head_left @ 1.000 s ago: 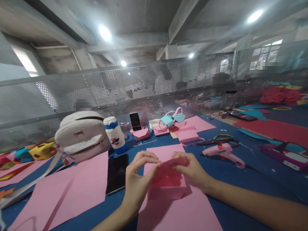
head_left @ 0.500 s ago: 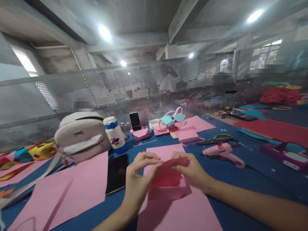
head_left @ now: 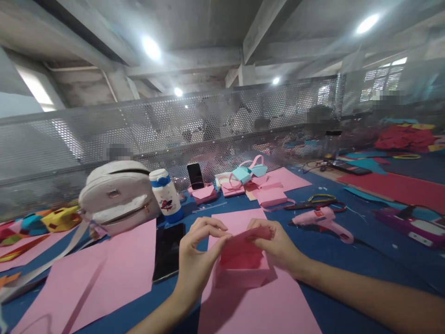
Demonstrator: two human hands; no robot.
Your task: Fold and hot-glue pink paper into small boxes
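Note:
A small pink paper box (head_left: pixel 241 277) stands on a pink sheet (head_left: pixel 278 308), its open side facing me and a flap raised at the top. My right hand (head_left: pixel 274 243) pinches the right part of that flap between thumb and fingers. At the flap's left corner, the thumb and index finger of my left hand (head_left: pixel 201 255) close in a pinch on the paper edge. The other left fingers are curled above. A pink glue gun (head_left: pixel 325 221) lies to the right of my right hand.
Pink sheets (head_left: pixel 100 273) and a dark phone (head_left: pixel 169 253) lie left. Behind are a white backpack (head_left: pixel 118 199), a bottle (head_left: pixel 166 197), and small pink paper bags (head_left: pixel 273 195). Scissors (head_left: pixel 313 202) and a purple device (head_left: pixel 413 225) are right. A perforated metal panel (head_left: pixel 208 125) crosses the back.
My left hand has shifted slightly left and its fingertips sit a little farther along the flap's corner. The flap stands straighter. My right hand keeps its hold.

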